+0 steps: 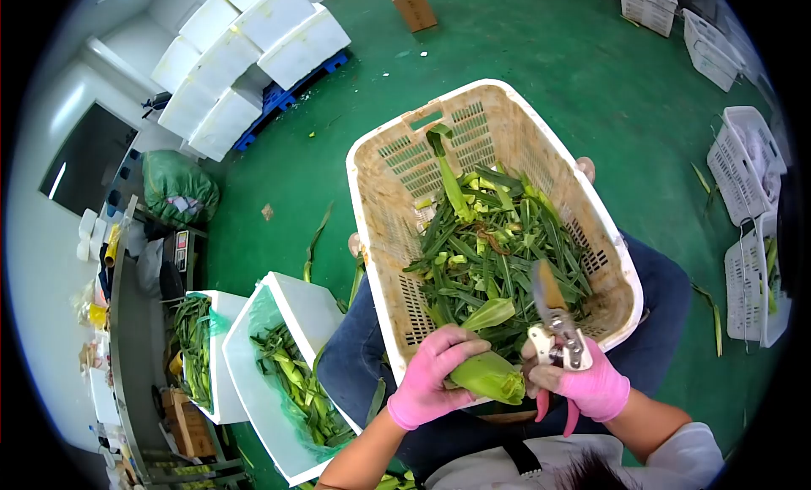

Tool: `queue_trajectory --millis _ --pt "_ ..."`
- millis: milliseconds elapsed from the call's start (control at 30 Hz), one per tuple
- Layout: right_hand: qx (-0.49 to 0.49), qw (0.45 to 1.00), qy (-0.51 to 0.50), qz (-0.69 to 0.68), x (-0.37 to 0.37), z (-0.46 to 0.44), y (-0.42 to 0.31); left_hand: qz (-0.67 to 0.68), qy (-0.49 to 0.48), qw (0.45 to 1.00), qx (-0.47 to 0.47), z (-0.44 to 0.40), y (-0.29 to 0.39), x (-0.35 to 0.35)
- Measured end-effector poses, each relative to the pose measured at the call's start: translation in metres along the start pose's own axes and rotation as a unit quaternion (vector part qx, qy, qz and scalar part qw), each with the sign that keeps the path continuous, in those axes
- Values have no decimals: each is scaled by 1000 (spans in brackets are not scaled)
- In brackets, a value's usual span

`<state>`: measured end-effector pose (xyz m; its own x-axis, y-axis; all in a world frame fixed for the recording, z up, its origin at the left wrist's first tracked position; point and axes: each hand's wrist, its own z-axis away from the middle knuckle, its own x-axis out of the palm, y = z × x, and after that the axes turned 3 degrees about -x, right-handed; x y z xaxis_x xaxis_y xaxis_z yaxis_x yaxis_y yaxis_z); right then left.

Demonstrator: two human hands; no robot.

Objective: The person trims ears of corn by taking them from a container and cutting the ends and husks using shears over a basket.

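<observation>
My left hand (438,373), in a pink glove, is closed around a green ear of corn in its husk (494,377). The corn's cut end faces right, toward my other hand. In a pink glove too, my right hand (591,384) grips pruning shears (553,308) with red handles, their blades pointing up and away from me. Both hands are over the near edge of a dirty white plastic basket (368,186). Inside it lies a heap of cut green leaves and husk trimmings (473,245), with one longer stalk (452,182) leaning on top.
At left stand a foam box (236,355) lined with green plastic and another box (221,300), both holding corn. White foam boxes (224,63) are stacked on a blue pallet (274,97). White baskets (739,165) line the right side. A cardboard box (412,6) sits on the green floor.
</observation>
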<state>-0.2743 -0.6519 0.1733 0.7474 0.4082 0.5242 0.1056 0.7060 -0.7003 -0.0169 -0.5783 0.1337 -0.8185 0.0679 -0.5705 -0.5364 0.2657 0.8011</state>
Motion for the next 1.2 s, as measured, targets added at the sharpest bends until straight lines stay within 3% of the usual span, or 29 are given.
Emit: queue_trajectory --millis 133,267,367,433,500,533,567,600,667,733,800,867,933,967,1033,1100,1167,1200 --pt "0 983 -4 182 21 -2 -10 -115 103 988 25 1 5 6" --pt "-6 990 2 138 27 -6 0 -164 150 975 15 11 0 10" --pt "-143 985 3 100 28 -15 26 13 184 982 -41 17 -6 34" --pt "-127 990 -11 62 36 -11 26 146 145 971 -117 22 -4 49" --pt "-137 987 -25 79 39 -7 28 332 87 917 -203 23 2 61" --pt "-112 991 -23 74 42 -2 21 334 65 920 -195 24 -5 70" --pt "-153 986 -39 59 41 -4 23 393 43 898 -194 24 -9 76" --pt "-194 978 -56 42 41 -6 26 450 22 871 -195 24 -13 82" --pt "-185 981 -42 36 42 -3 22 583 14 791 -187 23 -16 92" --pt "-187 981 -30 50 37 0 23 568 45 809 -144 20 -10 89" --pt "-156 987 -22 42 43 4 15 365 91 923 -85 17 -7 75" --pt "-197 979 -9 44 44 -5 30 195 127 970 -73 33 -9 59" --pt "-150 988 -6 -23 53 -6 29 13 190 978 -91 64 2 29" --pt "-126 990 -2 -57 57 -6 29 -52 193 967 -161 94 9 10" --pt "-135 986 -76 -60 70 -23 27 -78 357 896 -252 163 19 -1" --pt "-128 990 -56 -26 76 -30 34 -130 465 738 -472 248 28 6" --pt "-42 997 -57 -21 43 -45 53 -208 460 651 -567 348 45 18" --pt "19 998 -66 15 26 -44 57 -199 486 577 -625 396 59 39"
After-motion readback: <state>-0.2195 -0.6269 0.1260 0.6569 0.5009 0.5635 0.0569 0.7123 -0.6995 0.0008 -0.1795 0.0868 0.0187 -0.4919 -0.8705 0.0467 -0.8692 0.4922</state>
